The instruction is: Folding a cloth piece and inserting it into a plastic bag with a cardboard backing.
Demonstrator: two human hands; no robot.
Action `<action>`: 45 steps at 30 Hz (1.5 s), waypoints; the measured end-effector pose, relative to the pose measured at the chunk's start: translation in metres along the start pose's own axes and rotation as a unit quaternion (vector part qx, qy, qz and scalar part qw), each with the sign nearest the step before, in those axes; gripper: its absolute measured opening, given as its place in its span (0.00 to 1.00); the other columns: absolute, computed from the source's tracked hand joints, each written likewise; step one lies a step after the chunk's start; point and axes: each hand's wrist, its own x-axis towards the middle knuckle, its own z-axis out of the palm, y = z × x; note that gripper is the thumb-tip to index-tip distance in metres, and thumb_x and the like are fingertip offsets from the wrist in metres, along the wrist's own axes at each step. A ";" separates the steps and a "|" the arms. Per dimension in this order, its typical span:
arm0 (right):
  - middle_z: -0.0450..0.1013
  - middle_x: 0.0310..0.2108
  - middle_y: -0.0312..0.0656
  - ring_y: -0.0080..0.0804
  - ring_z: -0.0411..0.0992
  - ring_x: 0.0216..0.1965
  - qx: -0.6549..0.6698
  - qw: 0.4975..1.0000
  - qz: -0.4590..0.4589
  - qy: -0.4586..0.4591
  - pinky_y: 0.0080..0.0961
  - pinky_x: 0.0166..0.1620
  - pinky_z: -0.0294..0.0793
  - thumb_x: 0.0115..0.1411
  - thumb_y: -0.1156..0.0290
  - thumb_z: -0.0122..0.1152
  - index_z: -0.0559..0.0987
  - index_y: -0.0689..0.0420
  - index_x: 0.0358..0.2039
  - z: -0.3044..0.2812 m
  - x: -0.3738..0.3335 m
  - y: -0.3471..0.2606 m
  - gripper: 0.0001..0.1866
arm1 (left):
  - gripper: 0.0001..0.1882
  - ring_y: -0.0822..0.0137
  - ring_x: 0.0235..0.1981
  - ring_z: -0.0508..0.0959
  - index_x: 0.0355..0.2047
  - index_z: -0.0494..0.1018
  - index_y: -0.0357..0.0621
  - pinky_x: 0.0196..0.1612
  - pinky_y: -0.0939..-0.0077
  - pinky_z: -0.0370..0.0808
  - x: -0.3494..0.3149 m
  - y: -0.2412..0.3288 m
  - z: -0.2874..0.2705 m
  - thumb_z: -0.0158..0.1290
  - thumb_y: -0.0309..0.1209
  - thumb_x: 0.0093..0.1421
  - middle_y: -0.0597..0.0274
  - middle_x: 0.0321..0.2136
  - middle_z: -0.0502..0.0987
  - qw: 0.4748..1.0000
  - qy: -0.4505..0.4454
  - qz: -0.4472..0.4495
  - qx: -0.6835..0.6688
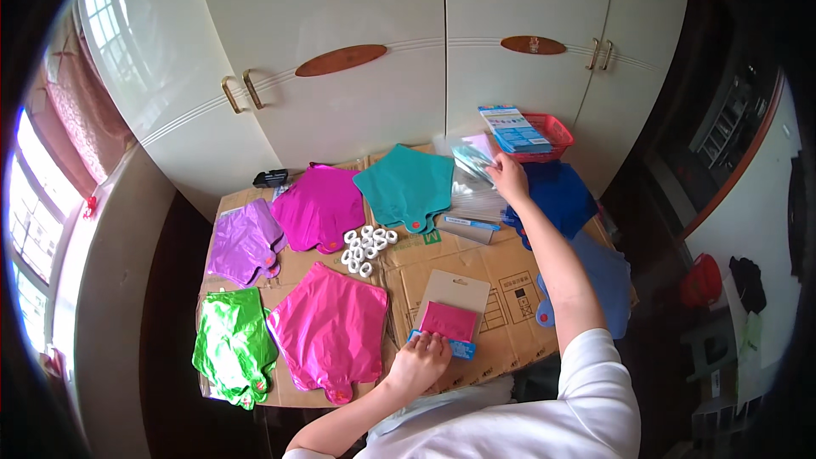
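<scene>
My left hand (421, 363) is at the lower edge of a pale backing card (459, 291) with a blue strip, its curled fingers closed over that edge. A folded pink foil piece (449, 320) lies on the card, against the fingertips. Farther off, my right arm reaches across the table, and my right hand (507, 178) pinches a clear plastic bag (473, 157) at the pile of clear bags (476, 201). The thumb and fingers are closed at the bag's edge. A blue printed card (512, 129) lies on a red basket (557, 132) just beyond this hand.
Flat foil balloons lie around the cardboard-covered table (416, 259): green (229, 344), pink (331, 331), lilac (245, 242), magenta (319, 206), teal (406, 187), dark blue (557, 200) and light blue (599, 280). Several white rings (367, 246) are heaped mid-table. White cabinets (340, 0) stand behind.
</scene>
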 end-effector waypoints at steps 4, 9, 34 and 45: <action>0.71 0.25 0.42 0.44 0.72 0.31 0.072 0.981 -0.172 0.048 0.39 0.33 0.70 0.50 0.70 0.65 0.70 0.56 0.27 -0.022 -0.012 -0.030 0.11 | 0.14 0.57 0.39 0.80 0.36 0.74 0.36 0.41 0.67 0.79 -0.001 0.000 0.001 0.51 0.29 0.49 0.52 0.36 0.79 1.000 -0.003 -0.005 0.000; 0.74 0.27 0.41 0.29 0.74 0.24 0.200 0.968 -0.080 0.129 0.24 0.29 0.71 0.58 0.70 0.61 0.69 0.58 0.29 -0.058 -0.018 -0.043 0.09 | 0.15 0.58 0.39 0.80 0.37 0.73 0.37 0.40 0.68 0.79 0.001 0.000 0.001 0.51 0.30 0.48 0.52 0.37 0.78 1.000 0.001 0.006 0.014; 0.74 0.40 0.38 0.36 0.72 0.46 -0.079 0.969 -0.170 -0.161 0.31 0.45 0.75 0.50 0.70 0.62 0.78 0.57 0.34 -0.123 -0.223 -0.064 0.10 | 0.18 0.67 0.22 0.79 0.41 0.74 0.42 0.24 0.75 0.77 0.000 -0.016 -0.003 0.55 0.27 0.47 0.61 0.31 0.78 0.976 0.048 -0.156 -0.148; 0.77 0.33 0.37 0.35 0.75 0.37 -0.100 0.970 -0.158 -0.153 0.29 0.39 0.76 0.49 0.72 0.62 0.81 0.57 0.28 -0.115 -0.222 -0.069 0.05 | 0.15 0.70 0.34 0.79 0.37 0.73 0.41 0.30 0.78 0.78 0.000 -0.018 -0.006 0.52 0.29 0.46 0.63 0.34 0.77 0.998 0.042 0.034 -0.029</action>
